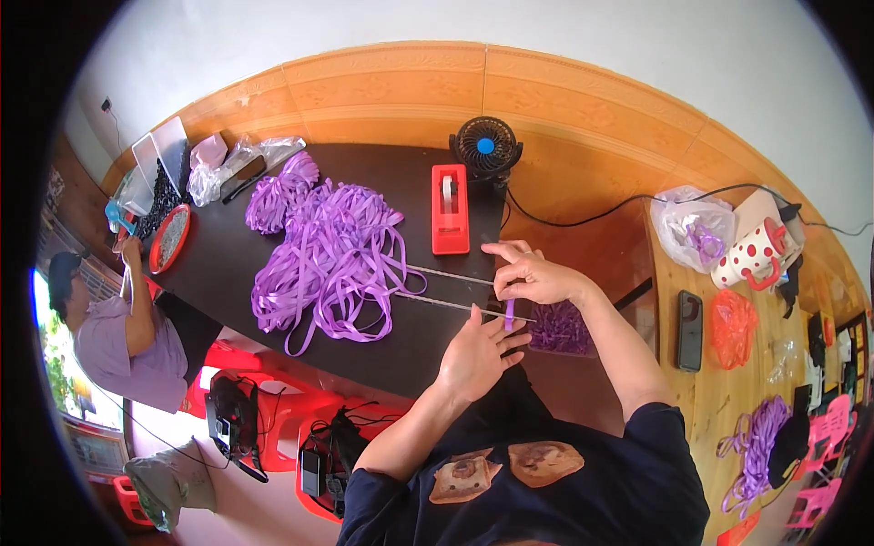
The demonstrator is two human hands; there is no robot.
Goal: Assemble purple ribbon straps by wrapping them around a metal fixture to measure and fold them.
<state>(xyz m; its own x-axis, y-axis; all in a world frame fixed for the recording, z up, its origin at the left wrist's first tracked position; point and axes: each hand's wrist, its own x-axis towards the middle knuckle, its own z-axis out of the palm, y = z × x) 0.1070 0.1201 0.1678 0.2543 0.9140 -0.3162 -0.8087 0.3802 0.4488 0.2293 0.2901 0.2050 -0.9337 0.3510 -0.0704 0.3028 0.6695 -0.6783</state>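
Note:
Two thin metal rods [452,276] reach over the dark table's right edge, out of a large heap of purple satin ribbon [332,246]. A short strip of purple ribbon [509,315] spans the gap between the rods near their right ends. My right hand [539,276] pinches at the strip's upper end by the far rod, its other fingers lifted. Close to the near rod, my left hand [478,357] is palm up with fingers spread and thumb raised beside the rod; whether it touches is unclear. Below sits a clear container of purple ribbon bits [562,326].
A red tape dispenser [451,211] and a small black fan [487,147] stand beyond my hands. At left, a person [127,328] works by a red-rimmed bowl [170,238]. The wooden table [687,400] at right holds a dotted cup [751,257] and black case [689,330].

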